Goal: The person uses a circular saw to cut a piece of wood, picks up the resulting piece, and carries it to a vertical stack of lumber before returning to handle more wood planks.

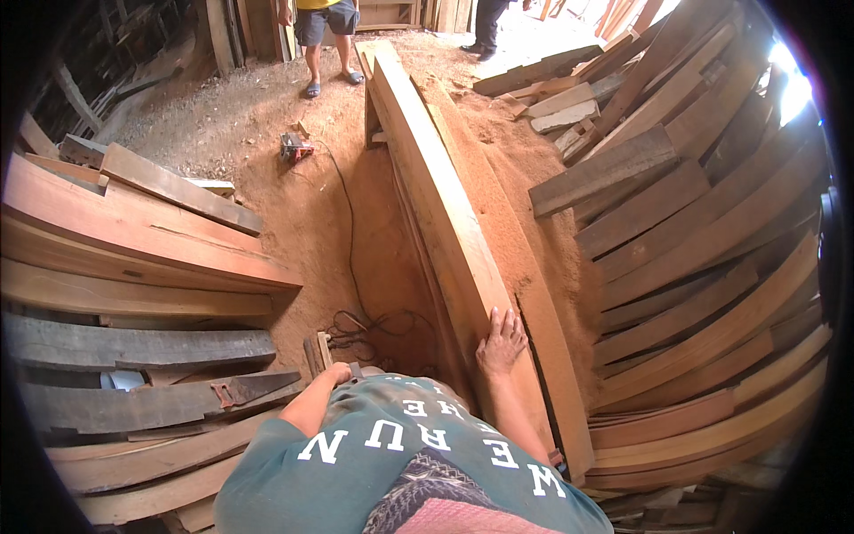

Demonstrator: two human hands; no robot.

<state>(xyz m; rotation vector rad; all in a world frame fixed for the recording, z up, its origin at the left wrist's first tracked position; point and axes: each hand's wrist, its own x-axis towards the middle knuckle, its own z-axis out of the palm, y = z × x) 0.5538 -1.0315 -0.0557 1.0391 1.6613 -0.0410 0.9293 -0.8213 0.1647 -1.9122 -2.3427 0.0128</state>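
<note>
A long, pale squared timber beam [445,196] stretches away from me, raised on a support at its far end. My right hand [502,343] lies flat on its top face, fingers stretched forward. Low by my waist, my left hand [338,372] is closed, with a small grey piece [356,369] at its fingertips that I cannot make out. Alongside the beam's right side runs a second timber [534,311], dusted with sawdust.
A red and black corded power tool [296,149] sits on sawdust; its black cord [351,231] coils near my left. Boards [133,347] are stacked left, a handsaw [245,392] on them. More planks [694,240] stand right. Ahead are a person in shorts [329,31] and another person's legs [487,27].
</note>
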